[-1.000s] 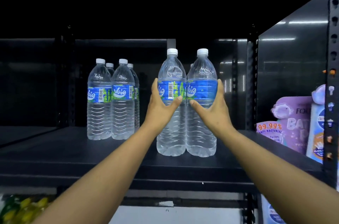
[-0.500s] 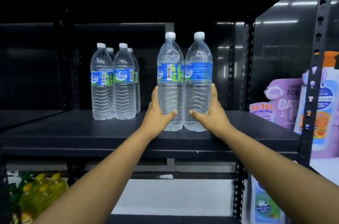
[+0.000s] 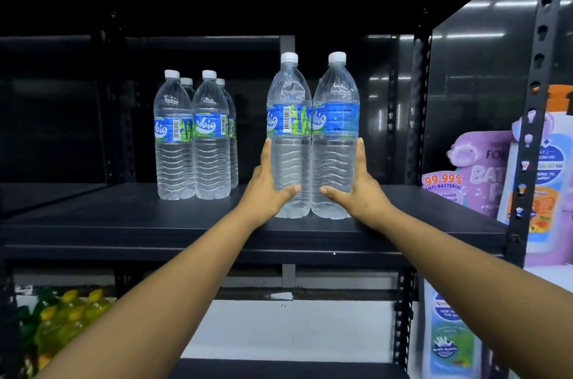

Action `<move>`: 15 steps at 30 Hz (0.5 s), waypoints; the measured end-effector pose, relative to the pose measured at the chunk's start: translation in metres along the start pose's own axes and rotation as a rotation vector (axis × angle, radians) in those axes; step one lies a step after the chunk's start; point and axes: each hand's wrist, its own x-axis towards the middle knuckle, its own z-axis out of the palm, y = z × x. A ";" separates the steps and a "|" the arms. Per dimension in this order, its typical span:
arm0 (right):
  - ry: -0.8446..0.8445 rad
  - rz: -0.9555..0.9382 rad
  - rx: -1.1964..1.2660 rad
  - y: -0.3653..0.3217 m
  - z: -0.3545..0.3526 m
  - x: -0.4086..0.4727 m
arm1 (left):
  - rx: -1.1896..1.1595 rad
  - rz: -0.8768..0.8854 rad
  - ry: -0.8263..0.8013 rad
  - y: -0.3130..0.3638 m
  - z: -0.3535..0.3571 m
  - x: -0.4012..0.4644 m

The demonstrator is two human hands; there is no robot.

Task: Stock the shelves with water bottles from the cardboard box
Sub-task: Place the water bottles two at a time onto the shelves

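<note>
Two water bottles [image 3: 311, 161] are standing upright, touching, on the black shelf [image 3: 124, 223]. The left hand [image 3: 266, 189] is cupping the left one, the right hand [image 3: 359, 189] the right one, thumbs curling across their fronts. Four more bottles [image 3: 193, 142] are clustering to the left.

We are standing in a shop, at a stocking aisle. The black metal shelf [image 3: 155, 223] at our 12 o'clock hangs on perforated uprights [image 3: 541, 68], retail racking rather than home furniture. Identical labelled water bottles [image 3: 193, 142], barcodes facing out, stand grouped at 11 o'clock. At 3 o'clock we see purple anti-bacterial bath refill pouches [image 3: 465, 167] beside a pump bottle [image 3: 548, 167], packed as merchandise. At 8 o'clock, on the lower tier, yellow-capped bottles [image 3: 62, 322] sit in rows. Strip lights reflect in the glossy side panel [image 3: 483, 83].
</note>
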 end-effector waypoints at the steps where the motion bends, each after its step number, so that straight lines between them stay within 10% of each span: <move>1: -0.003 -0.003 0.000 0.001 0.000 0.001 | 0.005 0.002 -0.003 -0.001 0.000 0.001; 15: -0.043 -0.018 0.009 0.011 0.001 0.016 | 0.024 0.024 -0.041 -0.013 0.003 0.020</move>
